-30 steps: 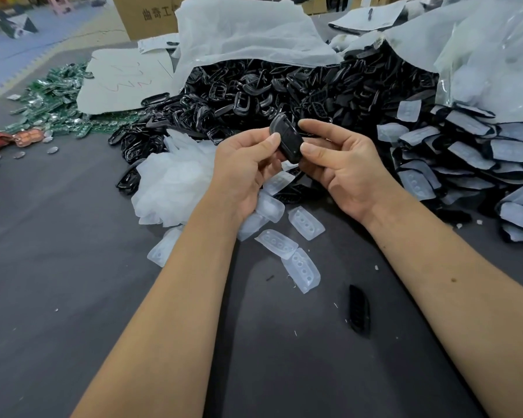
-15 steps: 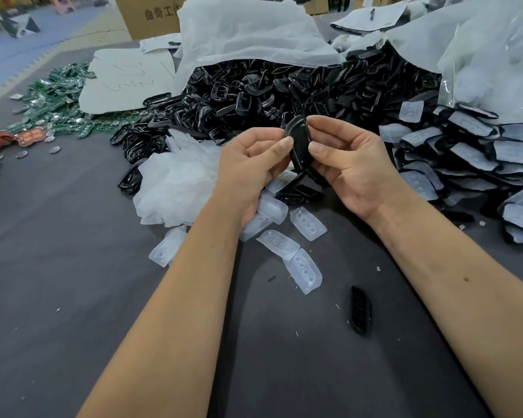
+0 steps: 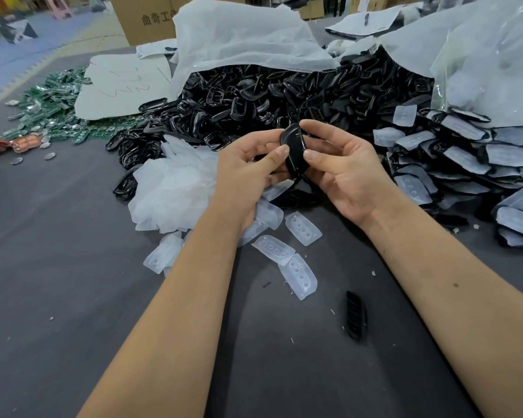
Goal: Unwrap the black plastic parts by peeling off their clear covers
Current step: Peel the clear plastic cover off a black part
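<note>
Both hands hold one oval black plastic part [image 3: 295,152] upright above the grey table [image 3: 58,267]. My left hand [image 3: 248,164] pinches its left edge between thumb and fingers. My right hand [image 3: 341,164] pinches its right edge, thumb on the front and fingers curled behind. Whether a clear cover is on the part cannot be told. Several peeled clear covers [image 3: 299,276] lie on the table under my hands. A lone black part [image 3: 356,319] lies nearer, to the right. Wrapped parts [image 3: 465,158] are stacked at the right.
A big heap of black frames [image 3: 254,107] spills from white bags [image 3: 239,37] behind my hands. Crumpled white film [image 3: 172,188] lies at the left of my hands. Green circuit boards [image 3: 52,116] sit at the far left, a cardboard box [image 3: 145,19] behind.
Both hands have turned the black part from tilted to nearly upright and shifted it slightly right. The covers and the lone part on the table have not moved.
</note>
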